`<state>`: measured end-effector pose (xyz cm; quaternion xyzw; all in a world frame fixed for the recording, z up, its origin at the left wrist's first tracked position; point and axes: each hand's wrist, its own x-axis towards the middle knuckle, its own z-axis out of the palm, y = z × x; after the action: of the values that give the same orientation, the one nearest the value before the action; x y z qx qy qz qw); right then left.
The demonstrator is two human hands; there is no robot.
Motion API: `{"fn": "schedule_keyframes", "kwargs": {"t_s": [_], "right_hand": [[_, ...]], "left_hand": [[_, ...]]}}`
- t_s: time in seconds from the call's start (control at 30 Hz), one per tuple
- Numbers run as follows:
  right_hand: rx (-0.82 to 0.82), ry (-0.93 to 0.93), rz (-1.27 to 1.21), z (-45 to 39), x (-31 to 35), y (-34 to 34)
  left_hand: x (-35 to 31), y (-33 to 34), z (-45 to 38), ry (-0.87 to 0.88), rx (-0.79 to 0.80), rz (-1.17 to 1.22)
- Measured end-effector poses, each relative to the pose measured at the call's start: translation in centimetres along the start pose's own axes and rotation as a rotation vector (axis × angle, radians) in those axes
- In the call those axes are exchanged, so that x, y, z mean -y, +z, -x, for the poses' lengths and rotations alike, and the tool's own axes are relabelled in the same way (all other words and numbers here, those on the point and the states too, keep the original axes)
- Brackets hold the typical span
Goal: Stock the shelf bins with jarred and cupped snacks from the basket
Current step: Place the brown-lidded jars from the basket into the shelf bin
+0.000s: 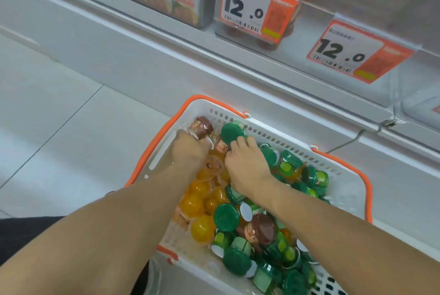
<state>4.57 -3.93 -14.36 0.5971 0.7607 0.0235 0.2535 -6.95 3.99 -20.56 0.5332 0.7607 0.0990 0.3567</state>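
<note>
basket (264,132): white, orange-rimmed, below the shelf; bare floor at its left
left hand (189,149): curled around brown-lidded jar (202,127), basket's far corner
right hand (246,166): fingers clasp green-lidded jar (232,132), beside it

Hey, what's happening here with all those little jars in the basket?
A person is reaching both hands into a white basket with orange handles that stands on the floor by a store shelf. The left hand grips a brown-lidded jar, and the right hand holds a green-lidded jar. The basket is full of more green-lidded jars and orange cups. Price tags reading 12.0 hang on the shelf above. Nothing has left the basket yet.
</note>
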Motion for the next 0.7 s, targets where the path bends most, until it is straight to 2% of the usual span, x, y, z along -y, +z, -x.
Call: {"fn": "schedule_keyframes", "kwargs": {"t_s": [0.1, 0.2, 0.3, 0.37, 0.5, 0.6, 0.7], "right_hand": [[-0.081, -0.017, -0.081, 0.5, -0.8, -0.3], [-0.149, 0.093, -0.339, 1.6, -1.4, -1.3], [-0.181, 0.201, -0.607, 3.0, -2.6, -2.6], [-0.219, 0.234, -0.673, 4.3, -3.8, -3.8], [-0.394, 0.269, -0.775, 7.0, -7.0, -6.5], [-0.565, 0.279, -1.022, 9.4, -9.1, -9.2], [-0.720, 0.246, -1.364, 11.8, -10.7, -12.2]], "left_hand": [[0.1, -0.4, 0.7, -0.026, -0.001, 0.020], [0.2, -1.5, 1.4, -0.058, 0.016, 0.025], [0.5, -3.3, 2.2, -0.077, 0.112, 0.139], [0.2, -5.0, 3.5, -0.110, 0.289, 0.320], [-2.4, -9.7, 7.5, -0.128, 0.832, 0.659], [-5.3, -12.8, 9.6, -0.061, 1.048, 0.753], [-9.0, -15.9, 11.7, 0.066, 1.157, 0.718]]}}
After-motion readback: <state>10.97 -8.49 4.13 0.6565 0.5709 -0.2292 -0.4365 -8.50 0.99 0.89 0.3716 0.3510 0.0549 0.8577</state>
